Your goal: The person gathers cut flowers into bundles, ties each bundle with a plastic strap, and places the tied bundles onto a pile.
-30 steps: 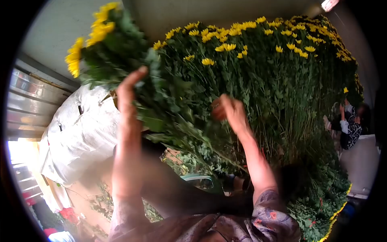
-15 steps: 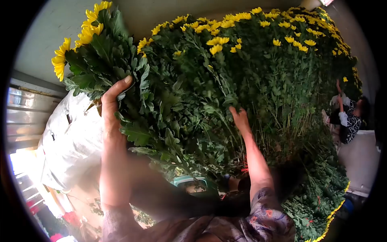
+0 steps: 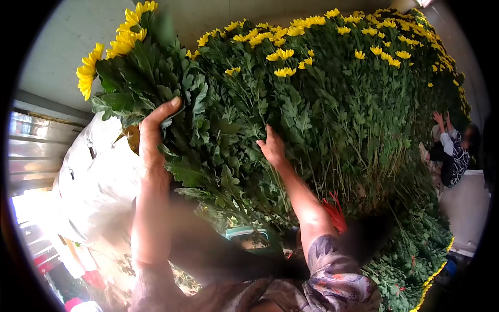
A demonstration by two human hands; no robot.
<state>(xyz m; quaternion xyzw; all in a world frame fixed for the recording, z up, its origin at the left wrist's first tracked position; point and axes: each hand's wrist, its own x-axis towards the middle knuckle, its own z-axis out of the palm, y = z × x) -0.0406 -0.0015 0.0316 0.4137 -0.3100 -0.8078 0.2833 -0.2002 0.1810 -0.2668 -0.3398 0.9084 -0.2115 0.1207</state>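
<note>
My left hand point(image 3: 156, 125) is wrapped round a leafy bunch of yellow flowers point(image 3: 135, 67), whose blooms point to the upper left. Farther right, my right hand point(image 3: 273, 145) reaches into the large pile of yellow flowers point(image 3: 332, 88), thumb and index finger apart. Its fingertips are beside a leafy stem, and nothing can be made out in its grip. The long green stems of the pile hang downward, with blooms along the top. Leaves hide part of my left fingers.
A white sack point(image 3: 99, 182) bulges at the left. A green-rimmed container point(image 3: 247, 231) stands low in the middle, near red strips point(image 3: 335, 210). Another person point(image 3: 455, 156) sits at the far right with hands raised. More flowers lie at the lower right.
Since half a second ago, my right hand has moved left and slightly up along the pile. My left hand and its bunch have shifted slightly right. The other person's hands have moved.
</note>
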